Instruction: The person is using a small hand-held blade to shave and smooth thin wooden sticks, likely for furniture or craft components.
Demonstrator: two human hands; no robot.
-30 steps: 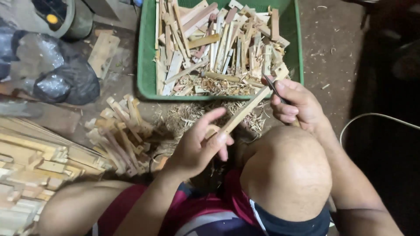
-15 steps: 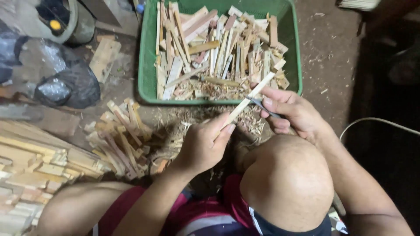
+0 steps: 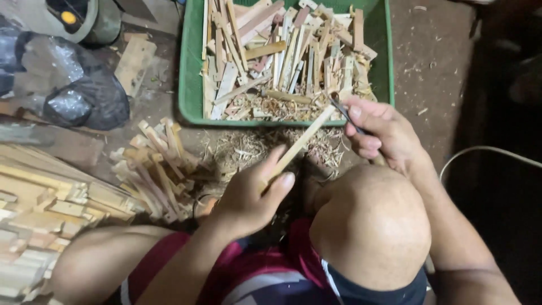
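Lower left of the frame: a stack of pale wood slats (image 3: pixel 39 214), with a loose heap of short cut sticks (image 3: pixel 158 169) just to its right. Centre frame, the left hand (image 3: pixel 248 197) is closed around the lower end of a thin wooden strip (image 3: pixel 299 144), thumb pressed along it. The strip slants up and right over a litter of shavings (image 3: pixel 254 149). It looks light, stiff, dry, likely to split if bent, so best gripped near the end, as now. Upper centre, a green tub (image 3: pixel 189 85) holds many trimmed pieces. Right of centre, the right hand (image 3: pixel 381 135) is curled tight on a small blade (image 3: pixel 341 110), which meets the strip's upper tip above the bare knee (image 3: pixel 370 226).
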